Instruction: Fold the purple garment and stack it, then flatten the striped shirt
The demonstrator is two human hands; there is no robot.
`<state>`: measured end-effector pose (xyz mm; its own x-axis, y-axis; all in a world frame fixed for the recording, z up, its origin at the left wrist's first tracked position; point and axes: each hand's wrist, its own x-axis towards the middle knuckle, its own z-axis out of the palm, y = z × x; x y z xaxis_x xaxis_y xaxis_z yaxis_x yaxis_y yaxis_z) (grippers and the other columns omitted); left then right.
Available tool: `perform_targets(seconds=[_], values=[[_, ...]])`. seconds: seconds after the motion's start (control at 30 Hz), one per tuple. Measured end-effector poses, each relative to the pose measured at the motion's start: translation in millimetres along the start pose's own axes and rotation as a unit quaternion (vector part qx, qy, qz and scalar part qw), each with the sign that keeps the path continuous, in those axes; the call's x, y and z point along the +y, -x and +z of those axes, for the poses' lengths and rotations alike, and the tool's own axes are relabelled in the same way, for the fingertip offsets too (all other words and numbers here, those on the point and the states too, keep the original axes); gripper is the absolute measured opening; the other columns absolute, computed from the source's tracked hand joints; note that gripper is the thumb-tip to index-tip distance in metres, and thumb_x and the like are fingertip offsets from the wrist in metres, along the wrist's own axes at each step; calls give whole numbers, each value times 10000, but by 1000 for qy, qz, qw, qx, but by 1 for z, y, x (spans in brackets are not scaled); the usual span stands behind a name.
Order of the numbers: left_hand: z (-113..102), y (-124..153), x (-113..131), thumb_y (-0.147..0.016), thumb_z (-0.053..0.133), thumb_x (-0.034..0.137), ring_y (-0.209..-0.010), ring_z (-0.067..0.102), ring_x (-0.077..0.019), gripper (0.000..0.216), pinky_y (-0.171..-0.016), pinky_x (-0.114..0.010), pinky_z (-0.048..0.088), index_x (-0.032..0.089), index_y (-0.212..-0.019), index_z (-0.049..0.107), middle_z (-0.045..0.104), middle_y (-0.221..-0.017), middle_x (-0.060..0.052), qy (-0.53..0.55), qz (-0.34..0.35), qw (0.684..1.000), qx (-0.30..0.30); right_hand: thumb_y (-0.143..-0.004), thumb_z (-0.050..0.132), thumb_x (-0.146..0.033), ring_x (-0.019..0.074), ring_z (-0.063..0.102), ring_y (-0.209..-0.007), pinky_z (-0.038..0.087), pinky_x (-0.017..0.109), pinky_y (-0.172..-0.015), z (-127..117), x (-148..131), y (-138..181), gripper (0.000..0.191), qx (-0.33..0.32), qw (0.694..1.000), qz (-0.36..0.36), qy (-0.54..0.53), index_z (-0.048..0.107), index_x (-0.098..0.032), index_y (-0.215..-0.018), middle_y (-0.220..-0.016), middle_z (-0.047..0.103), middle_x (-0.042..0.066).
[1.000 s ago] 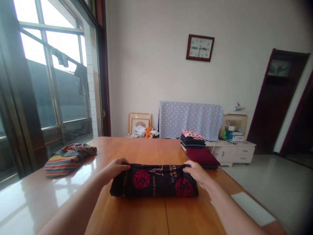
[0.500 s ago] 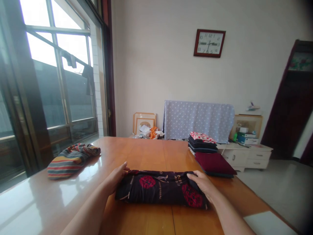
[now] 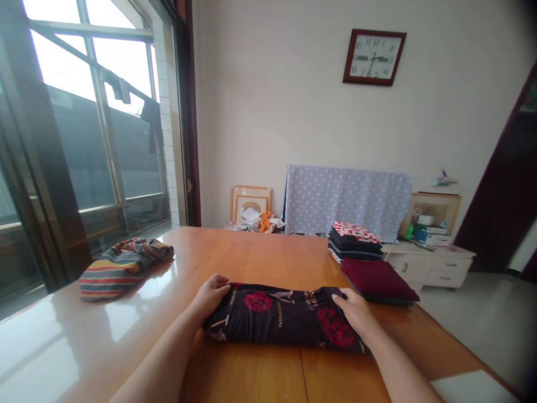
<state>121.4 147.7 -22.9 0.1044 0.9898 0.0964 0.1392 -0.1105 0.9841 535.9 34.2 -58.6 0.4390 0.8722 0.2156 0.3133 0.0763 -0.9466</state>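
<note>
A folded black garment [image 3: 281, 319] with red round flower prints and pale lettering lies on the wooden table [image 3: 251, 252] in front of me, slightly slanted. My left hand [image 3: 212, 296] grips its far edge near the left end. My right hand [image 3: 356, 313] holds the far edge near the right end, with the fingers curled over the fold. Both forearms come in from the bottom of the view.
A striped cloth bundle [image 3: 123, 268] lies on the table's left. A dark red folded cloth [image 3: 377, 281] and a stack of folded clothes [image 3: 354, 242] sit at the far right, near a white drawer cabinet [image 3: 428, 266] and a polka-dot cloth [image 3: 346, 201].
The room has shifted right in view as my head turned. The garment now lies slanted, its right end nearer me, and both hands stay on its far edge.
</note>
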Motion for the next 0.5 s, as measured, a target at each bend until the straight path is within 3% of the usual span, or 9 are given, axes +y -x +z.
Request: perform_targets(seconds=[0.2,0.37,0.5], values=[[-2,-3,-4,-661,689,612,-705,622,-193,490,-639,-297,466,184,-885,612,639,-718,-2,-40,19,999,30,-810,571,-541,288,715,-916,551,373,-826,-2,10,-6,363,-10,999,-15,43,656,-212,-939,-904,762,73],[-11,6,8,-774,597,580,-887,682,-228,513,-745,-324,516,165,-1075,616,717,-953,-83,-7,-30,997,70,-807,567,-542,287,706,-916,529,370,-820,-3,16,-10,365,14,992,-20,127,671,-216,-933,-902,762,67],[-13,18,22,-823,572,537,-981,670,-265,420,-838,-354,499,176,-1020,657,733,-993,-100,-130,58,982,124,-822,539,-532,285,699,-934,514,361,-827,-2,16,-11,375,21,987,-18,157,690,-216,-956,-918,763,72]])
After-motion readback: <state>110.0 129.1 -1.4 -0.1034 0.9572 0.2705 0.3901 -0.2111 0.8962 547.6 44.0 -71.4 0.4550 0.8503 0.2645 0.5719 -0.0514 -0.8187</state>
